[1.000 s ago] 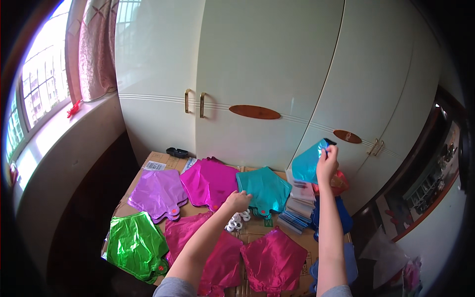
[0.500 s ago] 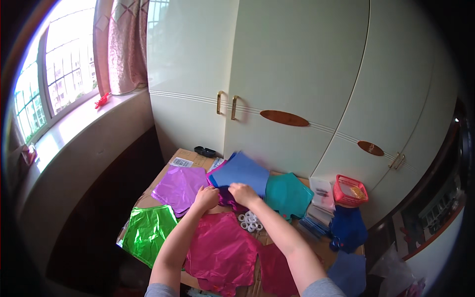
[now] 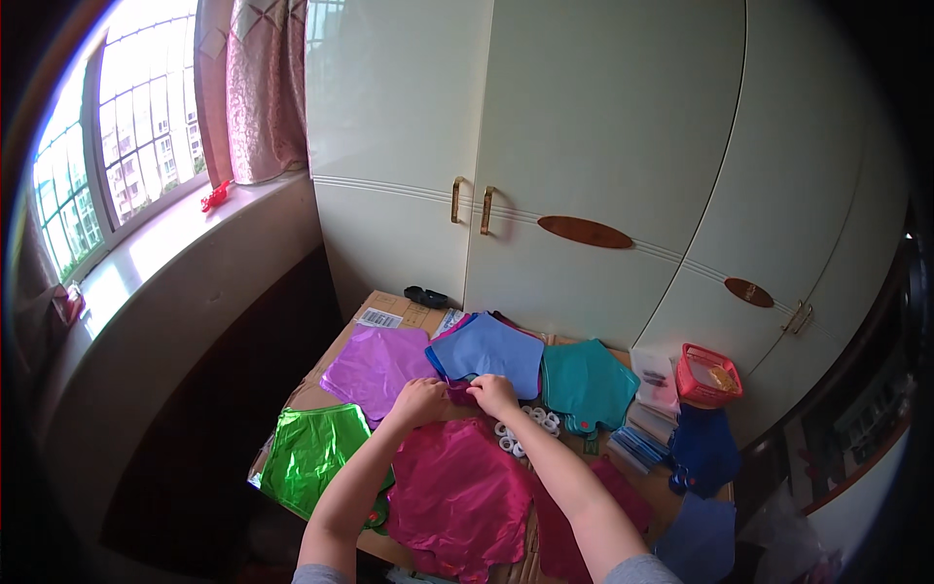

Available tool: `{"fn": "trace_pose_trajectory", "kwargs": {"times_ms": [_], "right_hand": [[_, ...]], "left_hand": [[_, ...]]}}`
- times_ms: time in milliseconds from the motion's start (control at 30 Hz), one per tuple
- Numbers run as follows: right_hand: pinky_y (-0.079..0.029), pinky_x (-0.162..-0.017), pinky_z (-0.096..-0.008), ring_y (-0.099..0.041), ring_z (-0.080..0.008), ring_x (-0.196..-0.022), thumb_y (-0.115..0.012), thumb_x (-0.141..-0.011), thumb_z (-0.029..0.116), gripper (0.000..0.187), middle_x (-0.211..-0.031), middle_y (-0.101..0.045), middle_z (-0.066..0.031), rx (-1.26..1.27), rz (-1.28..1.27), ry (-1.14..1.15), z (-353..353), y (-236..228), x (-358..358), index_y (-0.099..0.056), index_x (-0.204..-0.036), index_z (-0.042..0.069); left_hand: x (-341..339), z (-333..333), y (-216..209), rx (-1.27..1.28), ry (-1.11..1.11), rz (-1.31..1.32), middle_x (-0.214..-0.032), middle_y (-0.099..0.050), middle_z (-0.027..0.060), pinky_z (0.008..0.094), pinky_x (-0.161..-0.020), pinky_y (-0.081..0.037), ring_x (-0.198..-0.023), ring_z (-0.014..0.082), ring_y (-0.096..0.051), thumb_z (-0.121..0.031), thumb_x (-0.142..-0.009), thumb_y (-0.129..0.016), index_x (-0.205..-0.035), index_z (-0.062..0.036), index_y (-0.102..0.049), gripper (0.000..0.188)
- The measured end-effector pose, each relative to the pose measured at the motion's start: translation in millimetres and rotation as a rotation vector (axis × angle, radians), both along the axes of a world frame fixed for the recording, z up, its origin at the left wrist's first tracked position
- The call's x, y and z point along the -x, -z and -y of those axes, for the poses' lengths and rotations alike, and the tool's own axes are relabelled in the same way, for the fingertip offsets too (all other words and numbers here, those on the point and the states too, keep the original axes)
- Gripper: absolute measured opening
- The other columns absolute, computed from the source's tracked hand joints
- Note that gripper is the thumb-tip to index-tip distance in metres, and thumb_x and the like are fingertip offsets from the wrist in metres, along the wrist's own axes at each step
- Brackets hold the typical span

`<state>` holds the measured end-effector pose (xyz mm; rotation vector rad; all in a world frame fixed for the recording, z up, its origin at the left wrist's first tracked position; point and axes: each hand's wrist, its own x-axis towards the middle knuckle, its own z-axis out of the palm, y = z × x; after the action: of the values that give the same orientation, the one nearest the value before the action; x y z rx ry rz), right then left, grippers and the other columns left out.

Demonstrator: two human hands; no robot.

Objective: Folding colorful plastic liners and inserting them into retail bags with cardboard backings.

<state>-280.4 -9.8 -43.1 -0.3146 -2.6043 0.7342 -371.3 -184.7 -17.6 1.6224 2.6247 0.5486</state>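
My left hand (image 3: pixel 421 401) and my right hand (image 3: pixel 493 392) are close together at the near edge of a flat, matt blue foil piece (image 3: pixel 491 352). The fingers of both are closed in a pinch. The right fingertips grip the blue piece's near tip; what the left ones pinch is hidden. The blue piece lies on a stack with magenta and dark blue edges showing, and a purple bit (image 3: pixel 460 393) shows between my hands. Below them is a crinkled magenta foil piece (image 3: pixel 457 492). Small white rings (image 3: pixel 508 438) lie beside my right wrist.
Lilac (image 3: pixel 381 370), shiny green (image 3: pixel 311 457) and teal foil pieces (image 3: pixel 589 382) lie around on the cardboard (image 3: pixel 316 389). At right are a red basket (image 3: pixel 708 375), a clear tray (image 3: pixel 655 380) and dark blue pieces (image 3: pixel 705 448). A black object (image 3: pixel 425 297) sits by the white cabinet (image 3: pixel 584 127).
The blue piece, blurred and spread farther to the left before, now lies flat and still on its stack. My hands have come closer together at its near edge. The view has shifted slightly.
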Motion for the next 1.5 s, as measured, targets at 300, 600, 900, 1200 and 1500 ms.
{"fn": "trace_pose_trajectory", "kwargs": {"times_ms": [300, 600, 900, 1200, 1500], "right_hand": [[-0.046, -0.060, -0.0304, -0.061, -0.0158, -0.064, -0.072, -0.076, 0.026, 0.021, -0.069, -0.066, -0.0066, 0.435, 0.075, 0.109, -13, 0, 5, -0.070, -0.081, 0.005], [-0.047, -0.059, -0.0326, -0.058, -0.0166, -0.065, -0.063, -0.082, 0.006, 0.006, -0.073, -0.062, -0.0069, 1.197, -0.268, 0.268, -88, -14, 4, -0.062, -0.077, 0.003], [-0.043, -0.054, -0.0354, -0.058, -0.0190, -0.059, -0.060, -0.085, 0.013, 0.013, -0.071, -0.063, -0.0075, 0.446, -0.765, 0.516, -216, -107, -69, -0.062, -0.083, 0.001], [-0.050, -0.056, -0.0358, -0.058, -0.0258, -0.065, -0.055, -0.079, 0.006, 0.016, -0.079, -0.055, -0.0075, -0.860, -0.739, 0.010, -32, -198, -16, -0.055, -0.094, 0.011], [-0.053, -0.060, -0.0325, -0.065, -0.0217, -0.072, -0.051, -0.081, 0.014, 0.008, -0.074, -0.061, -0.0059, -0.762, -0.291, -0.566, 113, -32, 77, -0.056, -0.078, 0.010]], "left_hand": [[4, -25, 18, -0.143, -0.006, 0.125, -0.100, -0.066, 0.0163, 0.0444, -0.084, -0.046, -0.093, 0.0313, -0.062, -0.023, -0.086, -0.046, -0.110, -0.0047, -0.059, 0.032], [2, -29, -3, 0.319, 0.065, -0.144, -0.120, -0.059, 0.0025, 0.0412, -0.081, -0.044, -0.095, 0.0234, -0.063, -0.046, -0.086, -0.050, -0.127, -0.0341, -0.052, 0.042], [-6, -45, -1, 0.235, 0.095, -0.183, -0.104, -0.063, 0.0055, 0.0405, -0.081, -0.041, -0.089, 0.0199, -0.064, -0.043, -0.084, -0.051, -0.118, -0.0304, -0.059, 0.037], [7, 2, -8, 0.032, -0.050, -0.097, -0.126, -0.057, 0.0055, 0.0435, -0.090, -0.040, -0.109, 0.0231, -0.058, -0.041, -0.082, -0.056, -0.121, -0.0195, -0.058, 0.044], [43, 131, -6, 0.107, -0.398, -0.003, -0.111, -0.063, 0.0085, 0.0467, -0.091, -0.040, -0.108, 0.0241, -0.057, -0.039, -0.079, -0.060, -0.104, -0.0116, -0.064, 0.037]]}}
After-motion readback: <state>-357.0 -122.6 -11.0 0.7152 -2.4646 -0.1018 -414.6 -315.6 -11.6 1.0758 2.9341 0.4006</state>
